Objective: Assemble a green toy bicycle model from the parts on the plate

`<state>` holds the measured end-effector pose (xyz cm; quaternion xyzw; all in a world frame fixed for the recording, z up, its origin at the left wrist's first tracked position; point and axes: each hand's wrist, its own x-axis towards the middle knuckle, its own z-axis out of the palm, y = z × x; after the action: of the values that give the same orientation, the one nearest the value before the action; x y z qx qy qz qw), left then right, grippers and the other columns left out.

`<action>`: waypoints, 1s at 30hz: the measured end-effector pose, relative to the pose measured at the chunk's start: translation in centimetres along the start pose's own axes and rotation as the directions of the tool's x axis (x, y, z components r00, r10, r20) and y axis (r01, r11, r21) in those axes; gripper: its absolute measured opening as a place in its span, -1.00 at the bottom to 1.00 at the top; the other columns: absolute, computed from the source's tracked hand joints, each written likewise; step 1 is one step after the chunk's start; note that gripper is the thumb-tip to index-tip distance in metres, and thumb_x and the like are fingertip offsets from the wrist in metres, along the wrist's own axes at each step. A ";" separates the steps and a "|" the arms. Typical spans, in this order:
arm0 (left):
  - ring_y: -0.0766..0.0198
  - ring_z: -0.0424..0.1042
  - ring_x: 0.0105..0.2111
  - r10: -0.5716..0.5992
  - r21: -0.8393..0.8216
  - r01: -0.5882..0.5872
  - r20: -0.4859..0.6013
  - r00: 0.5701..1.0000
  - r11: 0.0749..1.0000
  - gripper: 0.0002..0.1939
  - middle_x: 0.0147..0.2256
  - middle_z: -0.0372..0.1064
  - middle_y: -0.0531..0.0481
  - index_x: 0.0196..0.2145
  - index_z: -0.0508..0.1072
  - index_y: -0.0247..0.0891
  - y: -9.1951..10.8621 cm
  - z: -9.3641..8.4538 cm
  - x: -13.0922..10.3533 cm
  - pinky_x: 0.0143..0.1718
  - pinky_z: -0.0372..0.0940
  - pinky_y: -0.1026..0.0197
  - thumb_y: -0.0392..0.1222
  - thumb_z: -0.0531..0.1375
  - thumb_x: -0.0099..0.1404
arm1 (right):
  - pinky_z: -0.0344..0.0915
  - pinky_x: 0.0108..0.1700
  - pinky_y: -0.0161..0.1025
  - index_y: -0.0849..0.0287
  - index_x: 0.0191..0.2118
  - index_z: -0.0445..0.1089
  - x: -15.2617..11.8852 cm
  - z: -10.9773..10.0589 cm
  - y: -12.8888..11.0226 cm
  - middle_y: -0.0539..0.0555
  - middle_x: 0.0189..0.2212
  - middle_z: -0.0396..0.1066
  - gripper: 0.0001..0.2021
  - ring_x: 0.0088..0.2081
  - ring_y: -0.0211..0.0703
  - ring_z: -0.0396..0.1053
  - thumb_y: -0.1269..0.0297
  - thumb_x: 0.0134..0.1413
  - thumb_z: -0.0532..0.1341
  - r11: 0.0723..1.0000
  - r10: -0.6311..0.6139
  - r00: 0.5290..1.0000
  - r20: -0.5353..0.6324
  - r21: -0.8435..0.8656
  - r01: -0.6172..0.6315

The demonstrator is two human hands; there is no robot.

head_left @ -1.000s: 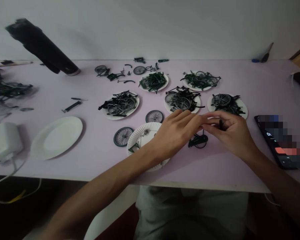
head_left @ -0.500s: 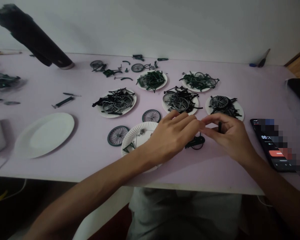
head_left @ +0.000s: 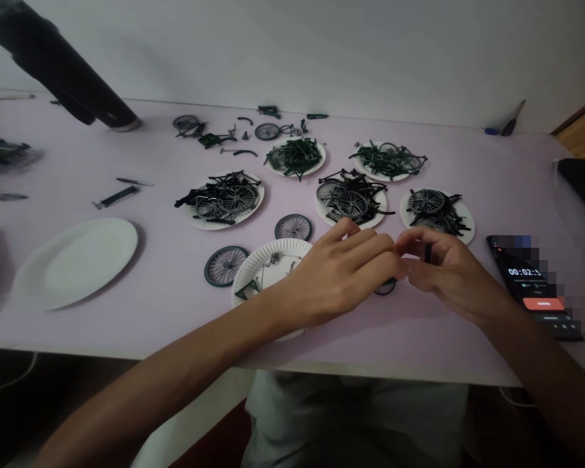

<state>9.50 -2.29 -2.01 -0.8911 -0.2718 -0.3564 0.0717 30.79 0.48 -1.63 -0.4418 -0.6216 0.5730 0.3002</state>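
My left hand [head_left: 344, 276] reaches over the right side of a paper plate [head_left: 251, 263] that bears small parts. Its fingers are closed together and meet the fingertips of my right hand [head_left: 436, 263]. The thumb and forefinger of my right hand are pinched, and a small black piece [head_left: 428, 252] shows upright beside them. What lies between the fingertips of both hands is too hidden to name. Part of a dark round piece [head_left: 386, 288] shows on the table below the hands. Two spoked wheels, one [head_left: 293, 228] behind the plate and one [head_left: 225, 265] at its left, lie flat.
Plates of black bicycle parts [head_left: 224, 200], [head_left: 353, 198], [head_left: 431, 208] and green parts [head_left: 295, 157], [head_left: 387, 160] stand beyond the hands. A bare white plate [head_left: 78, 263] is at left, a phone [head_left: 533, 286] at right. A black cylinder [head_left: 63, 68] leans at back left.
Both hands have shifted slightly right and still meet at the fingertips. My left hand now covers more of the dark piece on the table. The view has moved a little.
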 end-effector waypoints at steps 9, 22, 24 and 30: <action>0.33 0.33 -0.40 0.099 0.100 -0.097 -0.016 0.995 0.990 -0.87 -0.30 0.49 0.01 -0.23 0.30 -0.26 0.7 -0.5 0.3 -0.31 0.16 0.15 -0.41 0.02 0.48 | 0.15 -0.42 -0.33 0.10 -0.33 0.47 0.0 -1.0 -0.3 -0.04 -0.42 0.33 -0.79 -0.40 -0.30 0.25 0.14 -0.02 0.44 1.000 0.014 0.992 0.123 -0.028 -0.011; 0.32 0.36 -0.35 0.075 0.077 -0.078 0.050 0.996 0.994 -0.83 -0.30 0.48 0.01 -0.21 0.32 -0.27 0.6 -0.9 0.2 -0.24 0.19 0.14 -0.42 -0.01 0.50 | 0.17 -0.42 -0.30 0.12 -0.37 0.46 0.2 -0.4 -0.6 -0.04 -0.47 0.34 -0.71 -0.46 -0.28 0.23 0.05 -0.10 0.45 0.998 0.046 0.994 0.099 -0.048 -0.041; 0.32 0.35 -0.36 0.079 0.078 -0.083 0.052 0.996 0.993 -0.82 -0.31 0.47 0.01 -0.22 0.32 -0.28 0.7 -0.9 0.3 -0.24 0.18 0.14 -0.43 -0.02 0.49 | 0.17 -0.42 -0.29 0.12 -0.37 0.46 0.2 -0.4 -0.6 -0.04 -0.47 0.33 -0.72 -0.46 -0.29 0.23 0.06 -0.09 0.45 0.998 0.045 0.994 0.099 -0.049 -0.040; 0.32 0.37 -0.34 0.085 0.056 -0.087 0.034 0.996 0.995 -0.83 -0.30 0.48 0.00 -0.21 0.31 -0.28 0.4 -0.6 0.1 -0.23 0.17 0.14 -0.44 -0.01 0.48 | 0.10 -0.45 -0.30 0.11 -0.39 0.45 0.1 -0.4 -0.6 -0.07 -0.50 0.27 -0.77 -0.48 -0.31 0.17 0.12 -0.08 0.44 0.996 0.000 0.998 0.069 -0.086 0.006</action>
<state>9.43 -2.74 -1.46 -0.9050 -0.2445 -0.3309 0.1079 30.99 0.79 -0.98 -0.4333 -0.6565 0.5601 0.2599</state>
